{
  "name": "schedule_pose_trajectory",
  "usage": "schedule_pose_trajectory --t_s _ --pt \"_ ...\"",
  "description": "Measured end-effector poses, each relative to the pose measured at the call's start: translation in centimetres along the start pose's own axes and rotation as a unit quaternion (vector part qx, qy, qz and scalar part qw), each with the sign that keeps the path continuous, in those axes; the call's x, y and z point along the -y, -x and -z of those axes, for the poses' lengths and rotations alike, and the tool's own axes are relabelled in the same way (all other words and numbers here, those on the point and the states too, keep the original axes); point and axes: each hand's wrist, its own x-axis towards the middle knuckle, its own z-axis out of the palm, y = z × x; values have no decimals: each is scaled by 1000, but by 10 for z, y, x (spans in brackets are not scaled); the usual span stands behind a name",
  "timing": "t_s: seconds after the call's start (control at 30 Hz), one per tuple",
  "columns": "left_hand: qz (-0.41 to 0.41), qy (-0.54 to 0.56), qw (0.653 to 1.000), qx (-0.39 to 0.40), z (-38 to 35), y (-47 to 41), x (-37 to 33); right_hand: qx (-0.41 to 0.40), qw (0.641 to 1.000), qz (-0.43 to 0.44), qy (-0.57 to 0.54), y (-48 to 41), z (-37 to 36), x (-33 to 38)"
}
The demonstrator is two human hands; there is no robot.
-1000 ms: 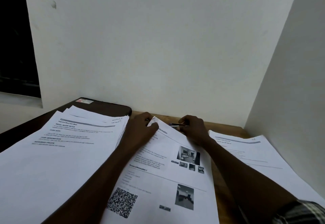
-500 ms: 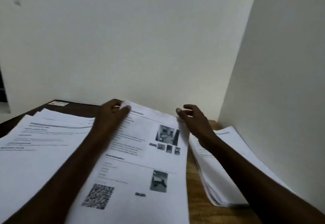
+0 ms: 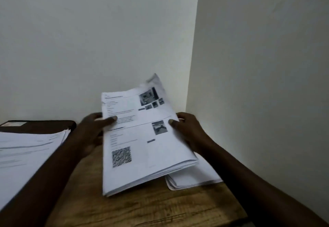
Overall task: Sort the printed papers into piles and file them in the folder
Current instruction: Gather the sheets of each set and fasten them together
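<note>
Paper stack (image 3: 142, 137) lifted off wooden table (image 3: 151, 207), left hand (image 3: 92, 128) and right hand (image 3: 188, 128) each clamped on a side edge, thumbs on top sheet.

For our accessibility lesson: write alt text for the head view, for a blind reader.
The left hand and right hand grip a paper stack by its sides over a table. A second pile lies on a dark folder at left, a third pile at right.
</note>
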Motion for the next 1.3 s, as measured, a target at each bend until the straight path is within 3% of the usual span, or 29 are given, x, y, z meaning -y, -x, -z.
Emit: schedule_pose_trajectory --t_s 0.1,0.23,0.57,0.87,0.93,1.07,1.3 --pt "16 -67 997 36 -44 6 27 -40 990 -28 134 -4 45 -13" --pt "36 -135 988 69 -89 3 53 -33 969 -57 238 -3 80 -34" --pt "1 -376 925 58 -102 -6 69 -33 933 -83 348 -5 72 -81" --pt "-71 -474 876 52 -105 -10 76 -14 870 -58 489 4 65 -76" --pt "-73 -470 878 42 -101 -9 78 -26 866 -36 499 5 62 -72" --pt "-90 -442 892 27 -91 -2 72 -30 897 -9 440 5 39 -46" --pt "-101 -325 939 -40 -32 16 35 143 929 44 339 -6 -39 5"
